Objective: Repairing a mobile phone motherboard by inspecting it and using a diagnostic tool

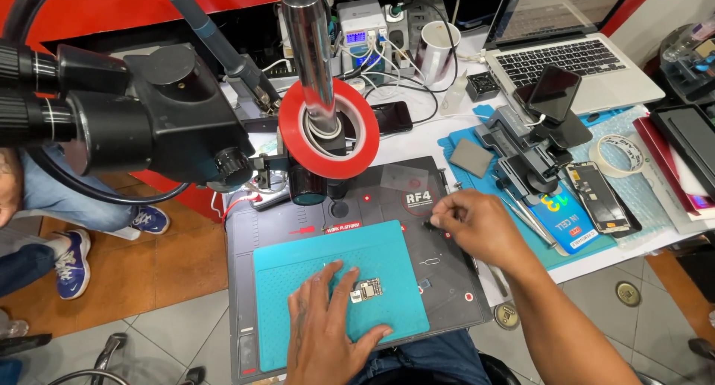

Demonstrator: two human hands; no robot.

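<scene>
Teal rubber is the material of the mat (298,281) that is laid on the dark grey work platform (447,281) under the microscope. On this mat a small circuit board (367,289) is placed, near the right edge of the mat. The board is pressed down by the left hand (328,333), which is laid flat with the fingers spread; the thumb and the index finger are set at the two sides of the board, so it is steadied and not lifted.

The right hand (477,225) is held over the upper right part of the platform, well apart from the board. Its fingers are closed together around a small dark thing (430,223) at the fingertips; what this thing is cannot be told, because it is too small.

A black microscope (141,117) is seen at the upper left, and a shiny metal column (309,50) is standing behind the platform, with a roll of red tape (328,128) hung around it. To the right, a blue mat (521,228) is covered with tools: a black phone holder (529,150), a phone screen (596,199) lying flat, and a roll of white tape (618,154). A silver laptop (573,57) is placed behind them, and a white cup (436,50) is standing among the cables. At the far left, the legs and blue shoes (74,262) of another person are visible.
</scene>
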